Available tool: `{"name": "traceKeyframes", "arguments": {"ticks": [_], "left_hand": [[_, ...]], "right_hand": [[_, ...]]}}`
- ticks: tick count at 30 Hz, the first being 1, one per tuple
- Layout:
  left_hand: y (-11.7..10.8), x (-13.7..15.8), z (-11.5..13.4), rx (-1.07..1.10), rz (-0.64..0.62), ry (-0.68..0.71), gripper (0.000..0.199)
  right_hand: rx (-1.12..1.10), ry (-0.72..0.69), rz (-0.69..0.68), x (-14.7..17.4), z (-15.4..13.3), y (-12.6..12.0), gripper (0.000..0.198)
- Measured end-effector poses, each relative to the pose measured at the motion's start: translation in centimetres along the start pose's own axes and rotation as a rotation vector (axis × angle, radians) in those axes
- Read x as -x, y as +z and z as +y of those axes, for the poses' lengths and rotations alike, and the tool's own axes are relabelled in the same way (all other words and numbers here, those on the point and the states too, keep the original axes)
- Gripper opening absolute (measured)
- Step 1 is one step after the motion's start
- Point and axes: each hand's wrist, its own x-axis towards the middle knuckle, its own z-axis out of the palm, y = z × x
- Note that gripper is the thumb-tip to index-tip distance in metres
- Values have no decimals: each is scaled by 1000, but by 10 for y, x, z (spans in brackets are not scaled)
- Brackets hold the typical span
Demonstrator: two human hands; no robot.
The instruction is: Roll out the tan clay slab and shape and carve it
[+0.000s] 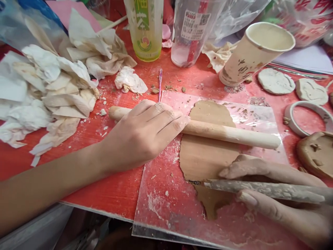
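A thin, ragged-edged slab of brown clay (pixel 208 156) lies on a clear plastic sheet (pixel 161 208). Across its upper part rests a wooden rolling pin (pixel 234 135). My left hand (pixel 148 132) lies over the pin's left half with its fingers curled down on it. In my right hand (pixel 275 184) is a clay-smeared, pointed tool (pixel 260 190), held between thumb and fingers. Its dark tip touches or hovers just above the slab's left edge; which one I cannot tell. Below the tool, the slab narrows to a short tongue.
Crumpled tissues (pixel 52 86) pile up at the left. Behind stand two plastic drink cups, one green-labelled (pixel 147 31) and one clear (pixel 191 38), and a paper cup (pixel 252 55). White clay discs (pixel 275 81), a ring (pixel 288 118) and a brown clay dish (pixel 317 152) lie right.
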Motion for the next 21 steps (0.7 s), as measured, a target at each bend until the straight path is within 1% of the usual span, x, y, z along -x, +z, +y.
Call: {"name": "traceKeyframes", "arguments": {"ticks": [2,4,6,11,15,21], "left_hand": [[0,0,0,-3,-1,1,28],[0,0,0,3,-1,-3,28],[0,0,0,25,-1,-13,28],[0,0,0,58,-8,-35,28],[0,0,0,59,-22,-42,29],[0,-1,1,50,-25,-47,30]], "right_hand": [[11,20,-7,-1,-1,1,14],[6,10,-57,-2,-3,1,12],[27,-6,-73,-3,-4,1,12],[82,-30,-31,-4,-5,3,11],[116,-9,-25,1,-5,4,12],[57,-3,-47,2,-9,4,14]]}}
